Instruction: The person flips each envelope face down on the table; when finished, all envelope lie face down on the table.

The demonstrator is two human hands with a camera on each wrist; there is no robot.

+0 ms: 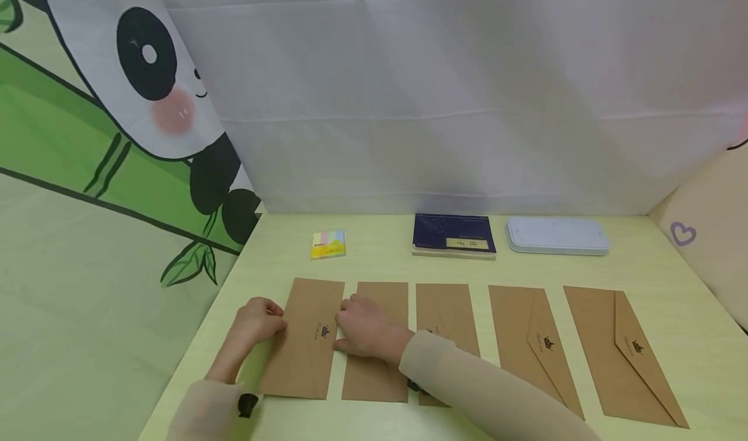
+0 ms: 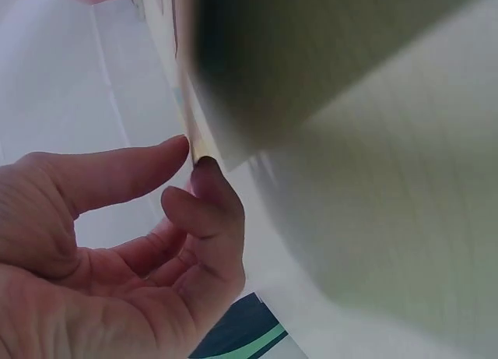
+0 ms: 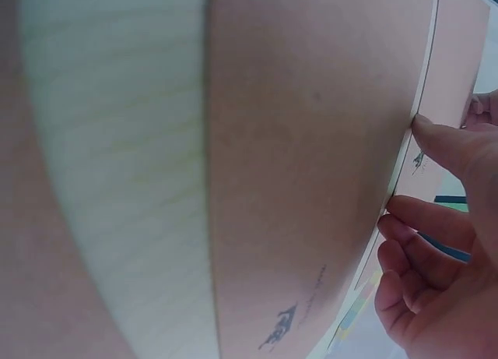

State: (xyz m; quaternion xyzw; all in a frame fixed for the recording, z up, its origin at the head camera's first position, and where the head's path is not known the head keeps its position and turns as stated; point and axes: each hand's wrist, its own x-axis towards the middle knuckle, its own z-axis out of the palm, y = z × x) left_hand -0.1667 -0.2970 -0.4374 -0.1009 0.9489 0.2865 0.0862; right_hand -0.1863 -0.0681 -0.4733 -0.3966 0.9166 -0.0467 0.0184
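Five brown envelopes make a row across the table (image 1: 380,259); the left-end envelope (image 1: 300,356), by the table's left edge, is the one being worked on; the left hand (image 1: 257,321) pinches its left side between thumb and finger; the right hand (image 1: 369,329) has its fingertips at its right side, but I cannot tell if they pinch or just touch.

The second envelope (image 1: 393,301) sits partly under the right hand; the third envelope (image 1: 447,308) is partly under the sleeve (image 1: 467,369); the fourth envelope (image 1: 517,337) and fifth envelope (image 1: 616,350) lie free toward the right edge, small gaps between them all.

The row looks almost done; four seem set in place; what seems left is getting the left-end one straight and letting go; its tilt is hard to tell.
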